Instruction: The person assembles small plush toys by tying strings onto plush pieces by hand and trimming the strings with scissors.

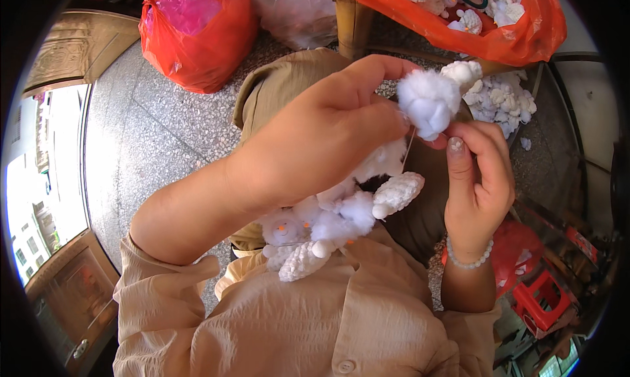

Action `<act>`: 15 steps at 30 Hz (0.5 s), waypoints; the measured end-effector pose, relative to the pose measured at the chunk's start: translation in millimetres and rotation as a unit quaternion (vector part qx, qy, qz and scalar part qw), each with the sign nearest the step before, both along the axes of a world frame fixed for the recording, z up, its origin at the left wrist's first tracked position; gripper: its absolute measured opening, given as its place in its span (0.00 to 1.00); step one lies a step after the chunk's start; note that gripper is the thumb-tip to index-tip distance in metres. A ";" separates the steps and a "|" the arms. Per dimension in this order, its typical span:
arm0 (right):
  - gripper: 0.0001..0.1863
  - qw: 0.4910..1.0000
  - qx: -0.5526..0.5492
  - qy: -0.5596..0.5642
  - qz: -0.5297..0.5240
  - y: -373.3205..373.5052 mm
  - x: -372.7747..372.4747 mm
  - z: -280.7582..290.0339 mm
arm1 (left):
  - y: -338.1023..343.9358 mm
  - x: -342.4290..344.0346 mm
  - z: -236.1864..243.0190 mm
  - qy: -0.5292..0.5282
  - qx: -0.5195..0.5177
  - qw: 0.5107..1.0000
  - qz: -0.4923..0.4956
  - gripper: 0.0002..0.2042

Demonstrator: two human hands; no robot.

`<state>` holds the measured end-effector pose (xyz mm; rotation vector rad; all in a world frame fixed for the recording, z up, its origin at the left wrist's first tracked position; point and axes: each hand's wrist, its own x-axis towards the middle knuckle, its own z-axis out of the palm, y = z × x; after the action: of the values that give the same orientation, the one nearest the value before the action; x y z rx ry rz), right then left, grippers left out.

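My left hand [341, 124] is closed on a white fluffy piece [428, 96] with a lumpy white piece [462, 72] at its upper right; its fingertips are partly hidden. My right hand [478, 173] has its fingers bent just below the fluff, apparently pinching a thin thread that runs down from it. In my lap, on my shirt and legs, lies a pile of small fluffy white snowman figures [285, 229] with orange noses and white crocheted pieces [397, 193], partly hidden under my left forearm.
An orange-red bag [190, 49] and a translucent bag [289, 13] sit ahead. An open orange bag of white pieces [518, 45] rests on a wooden stand [351, 32], with a white heap [502, 104] beside it. A red plastic stool [538, 298] is at right, a wooden door [62, 292] at left.
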<state>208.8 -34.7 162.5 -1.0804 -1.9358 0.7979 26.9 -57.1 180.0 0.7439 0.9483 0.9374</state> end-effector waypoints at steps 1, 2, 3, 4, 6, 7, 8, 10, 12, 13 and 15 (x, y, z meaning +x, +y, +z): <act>0.05 0.999 0.005 -0.041 -0.010 -1.6 -1.7 4.7 | -0.8 0.0 -2.1 0.033 0.014 0.999 0.011 0.22; 0.05 0.999 0.003 -0.039 -0.008 -1.9 -2.4 5.8 | -1.7 0.0 -4.0 0.067 0.027 0.997 0.022 0.20; 0.04 0.996 0.032 -0.080 -0.010 -2.0 -2.9 6.2 | -2.8 0.1 -5.6 0.069 0.025 0.997 0.023 0.20; 0.04 0.990 0.062 -0.123 -0.016 -2.0 -1.8 6.8 | -2.9 1.4 -6.5 0.083 0.037 0.996 0.026 0.20; 0.04 0.994 0.070 -0.080 0.007 3.3 -2.4 -5.4 | -2.8 0.8 -5.7 0.097 0.049 0.994 0.028 0.19; 0.04 0.996 0.080 -0.037 0.029 5.3 -2.8 -10.6 | -1.1 -0.9 -3.1 0.096 0.038 0.994 0.033 0.19; 0.04 0.998 0.053 -0.029 0.030 4.6 -4.4 -11.7 | 0.0 -2.2 -1.0 0.095 0.027 0.994 0.038 0.19; 0.04 0.995 0.091 -0.032 0.033 6.3 -7.7 -19.7 | 0.1 -2.5 0.7 0.099 0.025 0.993 0.059 0.18; 0.07 0.993 0.117 0.000 0.014 9.7 -16.5 -33.2 | 0.4 -2.8 4.1 0.103 0.024 0.991 0.082 0.18; 0.07 0.993 0.116 0.001 0.015 8.6 -20.2 -38.1 | 1.7 -4.0 5.6 0.113 0.007 0.989 0.096 0.17; 0.09 0.993 0.107 -0.004 0.048 7.0 -26.1 -44.1 | 3.5 -7.0 6.3 0.124 -0.010 0.986 0.110 0.17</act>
<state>182.7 -27.7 118.4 -0.8684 -2.0391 0.6207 19.9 -53.6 186.3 0.7608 1.2765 1.0420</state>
